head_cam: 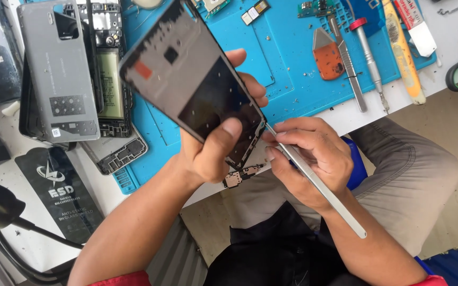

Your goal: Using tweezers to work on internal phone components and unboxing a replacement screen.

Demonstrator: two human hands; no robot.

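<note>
Left hand (208, 153) clamps its grip around the phone display frame (194, 85), tilting it up off the blue repair mat (287, 79) so its lower edge faces the right hand (308, 159), which pinches metal tweezers (314, 177), tip at that corner. Spare tools wait on the table (451, 37).

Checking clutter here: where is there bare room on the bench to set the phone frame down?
Bare blue mat lies between the phone frame in the left hand and the orange pick. Crowded: opened phones at left, tools along the mat's right edge. The right hand holds tweezers.
</note>
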